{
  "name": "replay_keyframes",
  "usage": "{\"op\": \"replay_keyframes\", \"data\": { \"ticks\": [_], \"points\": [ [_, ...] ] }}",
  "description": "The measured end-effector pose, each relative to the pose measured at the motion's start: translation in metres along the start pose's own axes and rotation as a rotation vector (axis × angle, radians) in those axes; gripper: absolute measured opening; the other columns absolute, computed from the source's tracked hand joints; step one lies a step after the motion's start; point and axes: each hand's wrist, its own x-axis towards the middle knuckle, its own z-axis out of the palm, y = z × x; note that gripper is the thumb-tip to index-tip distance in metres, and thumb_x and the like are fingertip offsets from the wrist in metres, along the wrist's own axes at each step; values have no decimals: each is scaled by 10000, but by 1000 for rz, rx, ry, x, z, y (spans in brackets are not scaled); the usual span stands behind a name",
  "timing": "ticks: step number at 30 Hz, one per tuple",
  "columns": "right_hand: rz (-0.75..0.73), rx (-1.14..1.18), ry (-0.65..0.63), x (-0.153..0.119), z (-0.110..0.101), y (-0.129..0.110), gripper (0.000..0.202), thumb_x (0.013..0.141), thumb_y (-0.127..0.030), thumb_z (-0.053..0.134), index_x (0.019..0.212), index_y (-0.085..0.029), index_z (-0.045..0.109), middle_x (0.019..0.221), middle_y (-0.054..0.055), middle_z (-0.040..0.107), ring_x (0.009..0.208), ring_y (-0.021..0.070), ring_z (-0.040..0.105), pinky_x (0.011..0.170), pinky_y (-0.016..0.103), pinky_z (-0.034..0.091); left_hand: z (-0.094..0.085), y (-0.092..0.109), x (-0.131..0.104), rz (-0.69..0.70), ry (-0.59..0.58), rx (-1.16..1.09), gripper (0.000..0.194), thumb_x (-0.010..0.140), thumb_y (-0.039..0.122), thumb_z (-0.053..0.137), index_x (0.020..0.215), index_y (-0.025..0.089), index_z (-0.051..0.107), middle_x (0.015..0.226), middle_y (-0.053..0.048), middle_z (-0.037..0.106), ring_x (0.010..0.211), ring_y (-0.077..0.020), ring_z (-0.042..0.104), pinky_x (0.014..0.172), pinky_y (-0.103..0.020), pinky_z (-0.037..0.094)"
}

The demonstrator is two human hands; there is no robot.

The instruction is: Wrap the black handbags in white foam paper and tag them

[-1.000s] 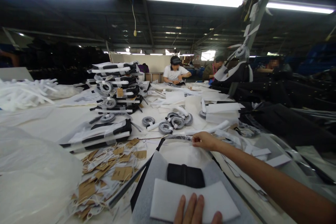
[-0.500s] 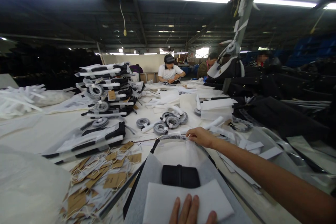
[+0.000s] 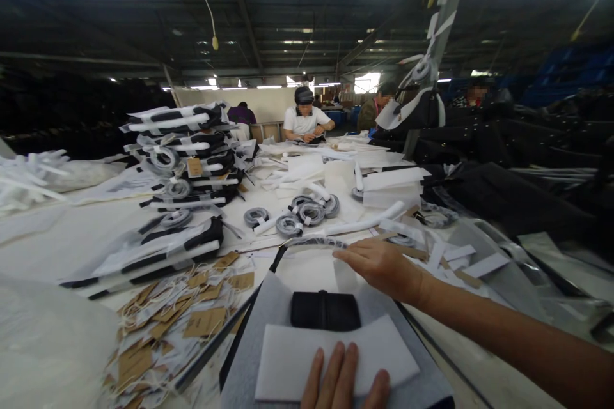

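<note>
A black bag lies before me, covered with thin grey-white tissue (image 3: 271,313). My left hand (image 3: 338,377) presses flat, fingers spread, on a white foam sheet (image 3: 283,358) over the lower part of the bag. Just beyond the sheet's upper edge is a small black piece with a band across its middle (image 3: 325,310). At the bag's far end arches a handle wrapped in clear plastic (image 3: 311,241). My right hand (image 3: 384,266) is closed on the right part of this handle; some of the fingers are hidden.
Brown and white hang tags (image 3: 204,323) lie in a heap on the left. Wrapped black bags (image 3: 192,166) are stacked behind them. Several coiled grey straps (image 3: 311,212) sit beyond the handle. Dark material (image 3: 513,204) is piled at right. A person (image 3: 307,118) works across the table.
My right hand has shifted along the handle and turned, now lying lower over its right part. My left hand stays flat on the foam sheet. The view has tilted down slightly.
</note>
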Motion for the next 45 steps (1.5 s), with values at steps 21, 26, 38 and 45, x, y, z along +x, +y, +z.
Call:
{"op": "replay_keyframes", "data": {
  "ticks": [21,26,38,45],
  "points": [
    [134,-30,31,-62,-66,-133,501,1087,-209,234,973,-139,716,882,46,762,757,176,659,694,352,410,-48,-14,23,142,-511,-75,382,1012,265,481,1385,298,555,1434,-81,576,1357,-243,512,1117,-464,451],
    [166,-90,56,-70,-71,-152,487,1081,-164,237,1014,-108,716,880,54,761,787,187,658,706,358,397,-53,-15,29,167,-597,-70,349,1013,229,459,1339,235,582,1443,-106,563,1356,-264,512,1071,-493,502],
    [214,-50,88,-100,-51,-175,378,1018,-119,342,1156,-100,693,1073,102,757,946,258,673,790,409,502,-59,-14,40,191,-487,-125,393,1043,256,423,1420,319,515,1470,-8,540,1348,-179,518,1227,-454,277],
    [401,339,2,-93,-77,-148,269,902,-107,495,979,-227,723,871,29,762,776,169,706,715,265,563,-56,-15,39,232,-399,-171,317,1028,257,484,1304,335,620,1389,84,604,1299,-157,562,1261,-454,157]
  ]
}}
